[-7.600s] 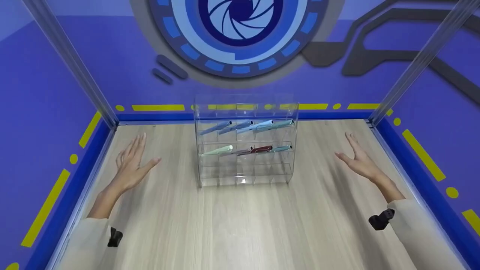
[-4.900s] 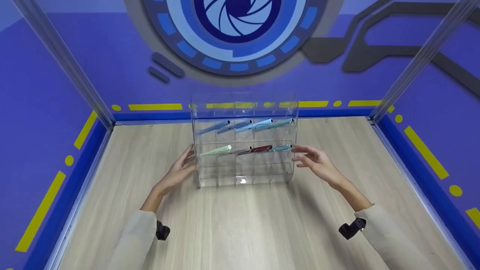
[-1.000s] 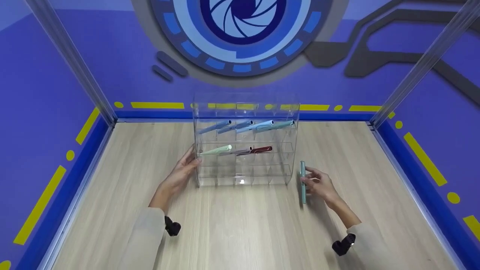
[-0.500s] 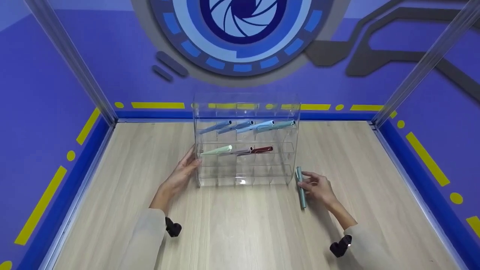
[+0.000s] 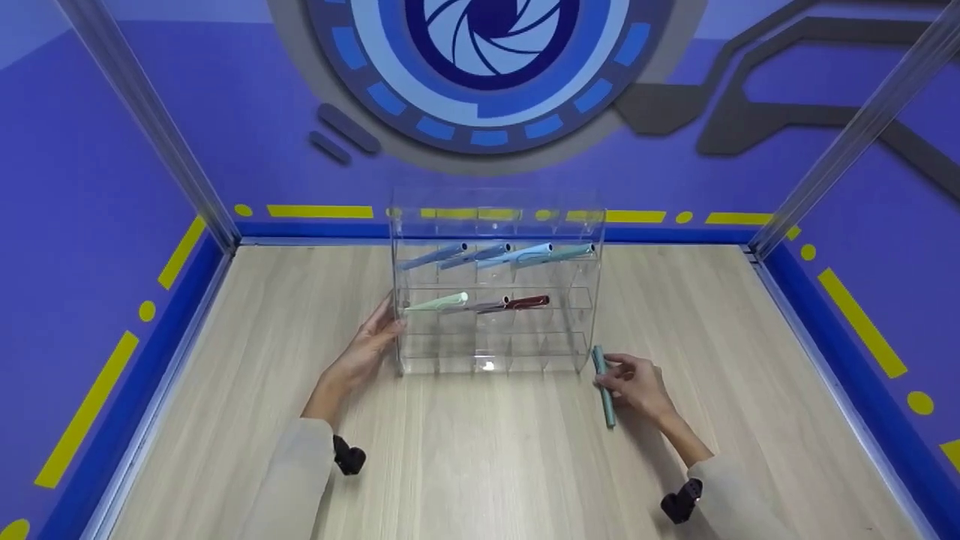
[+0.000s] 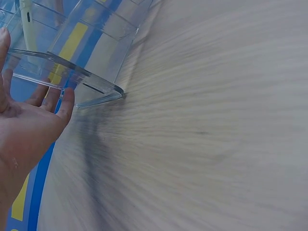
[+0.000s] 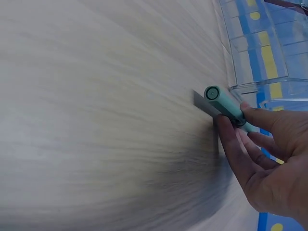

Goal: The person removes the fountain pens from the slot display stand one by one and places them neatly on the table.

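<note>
A clear acrylic display rack point(image 5: 491, 345) stands at the middle back of the table, with pens lying across its tiers. My left hand point(image 5: 364, 352) holds the rack's left side, thumb at the front edge and the other fingers along the side panel point(image 6: 82, 72). Just right of the rack, my right hand point(image 5: 637, 386) pinches a teal pen point(image 5: 604, 394) between thumb and fingers. One round end of that pen point(image 7: 212, 93) faces the right wrist camera. It is low over the table; whether it touches the wood I cannot tell.
Several blue and teal pens point(image 5: 517, 256) lie in the upper tier. A pale green pen point(image 5: 442, 302), a purplish pen point(image 5: 491, 304) and a dark red pen point(image 5: 529, 301) lie in the tier below. Blue printed walls point(image 5: 112, 187) with metal corner posts enclose the wooden table point(image 5: 480, 465).
The teal pen has left the right end of the rack's middle row and is in my right hand, which has since come lower and nearer. My left hand stays at the rack's side.
</note>
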The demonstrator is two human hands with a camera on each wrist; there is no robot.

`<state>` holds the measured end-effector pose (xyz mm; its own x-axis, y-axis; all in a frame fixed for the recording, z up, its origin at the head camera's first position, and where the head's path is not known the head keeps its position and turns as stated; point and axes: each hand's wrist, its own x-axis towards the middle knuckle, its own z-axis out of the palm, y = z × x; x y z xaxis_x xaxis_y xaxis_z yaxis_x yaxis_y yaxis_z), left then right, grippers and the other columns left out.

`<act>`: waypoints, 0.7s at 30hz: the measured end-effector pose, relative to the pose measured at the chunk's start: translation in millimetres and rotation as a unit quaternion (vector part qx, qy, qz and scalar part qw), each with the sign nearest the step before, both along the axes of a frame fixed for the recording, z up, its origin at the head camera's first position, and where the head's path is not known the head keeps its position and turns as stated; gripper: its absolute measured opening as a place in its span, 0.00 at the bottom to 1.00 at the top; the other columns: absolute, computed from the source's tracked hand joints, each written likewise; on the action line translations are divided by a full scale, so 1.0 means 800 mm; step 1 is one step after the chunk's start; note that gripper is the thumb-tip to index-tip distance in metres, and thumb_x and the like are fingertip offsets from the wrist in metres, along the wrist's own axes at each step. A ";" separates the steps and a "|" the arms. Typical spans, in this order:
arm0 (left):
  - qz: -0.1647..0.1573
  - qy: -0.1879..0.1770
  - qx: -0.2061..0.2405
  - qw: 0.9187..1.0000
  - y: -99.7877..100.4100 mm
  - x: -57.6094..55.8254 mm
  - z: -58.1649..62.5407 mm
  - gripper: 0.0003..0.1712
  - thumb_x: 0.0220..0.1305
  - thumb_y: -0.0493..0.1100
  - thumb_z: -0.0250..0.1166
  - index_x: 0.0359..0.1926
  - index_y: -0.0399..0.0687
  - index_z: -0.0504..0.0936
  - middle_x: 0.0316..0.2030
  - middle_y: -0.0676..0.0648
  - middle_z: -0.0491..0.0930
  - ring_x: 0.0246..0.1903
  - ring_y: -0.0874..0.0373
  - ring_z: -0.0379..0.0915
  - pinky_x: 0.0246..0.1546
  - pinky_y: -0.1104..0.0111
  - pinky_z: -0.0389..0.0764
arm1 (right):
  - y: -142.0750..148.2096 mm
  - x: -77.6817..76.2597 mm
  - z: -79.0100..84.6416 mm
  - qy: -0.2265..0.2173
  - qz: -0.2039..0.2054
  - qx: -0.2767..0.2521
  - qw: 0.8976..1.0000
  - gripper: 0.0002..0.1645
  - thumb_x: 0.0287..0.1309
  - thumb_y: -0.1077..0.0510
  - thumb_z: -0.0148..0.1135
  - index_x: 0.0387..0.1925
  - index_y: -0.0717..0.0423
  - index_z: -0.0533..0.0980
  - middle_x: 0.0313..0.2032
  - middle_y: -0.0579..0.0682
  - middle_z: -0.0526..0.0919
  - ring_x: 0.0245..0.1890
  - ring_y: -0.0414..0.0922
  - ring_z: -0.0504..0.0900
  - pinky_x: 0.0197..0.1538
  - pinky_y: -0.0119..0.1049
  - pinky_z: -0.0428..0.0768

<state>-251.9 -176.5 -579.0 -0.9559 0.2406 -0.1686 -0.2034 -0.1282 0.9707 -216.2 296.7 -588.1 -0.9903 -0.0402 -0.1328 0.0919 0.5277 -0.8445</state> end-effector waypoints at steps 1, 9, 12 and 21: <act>0.002 -0.001 0.002 1.000 0.000 0.000 0.000 0.42 0.78 0.46 0.57 0.83 0.63 0.44 0.83 0.46 0.41 0.83 0.46 0.35 0.82 0.50 0.37 | 0.000 0.001 0.000 0.004 0.000 0.005 1.000 0.30 0.60 0.65 0.71 0.62 0.71 0.75 0.38 0.60 0.87 0.32 0.43 0.85 0.29 0.32 0.87; -0.007 0.011 0.002 1.000 -0.002 0.004 0.000 0.43 0.78 0.46 0.57 0.83 0.62 0.44 0.83 0.44 0.42 0.82 0.45 0.36 0.82 0.49 0.39 | -0.003 0.010 0.002 0.021 0.011 0.045 0.999 0.28 0.58 0.64 0.73 0.60 0.70 0.77 0.34 0.58 0.86 0.28 0.43 0.84 0.25 0.29 0.84; -0.005 0.007 0.002 1.000 -0.003 0.004 0.000 0.43 0.78 0.46 0.57 0.83 0.63 0.44 0.83 0.44 0.42 0.82 0.46 0.36 0.82 0.48 0.39 | -0.004 0.011 0.003 0.021 0.017 0.056 0.998 0.29 0.58 0.65 0.73 0.59 0.70 0.76 0.33 0.57 0.86 0.27 0.44 0.84 0.24 0.29 0.84; -0.003 0.005 -0.003 1.000 -0.001 0.001 0.002 0.44 0.77 0.49 0.59 0.83 0.65 0.43 0.83 0.48 0.38 0.83 0.48 0.30 0.83 0.52 0.39 | -0.004 0.010 0.006 0.028 0.023 0.086 0.996 0.30 0.57 0.63 0.74 0.59 0.72 0.76 0.32 0.58 0.87 0.27 0.41 0.82 0.26 0.25 0.78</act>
<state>-250.8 -177.1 -577.5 -0.9560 0.2463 -0.1596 -0.1938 -0.1212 0.9735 -207.9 293.4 -583.5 -0.9941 -0.0662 -0.0855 0.0196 0.6678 -0.7441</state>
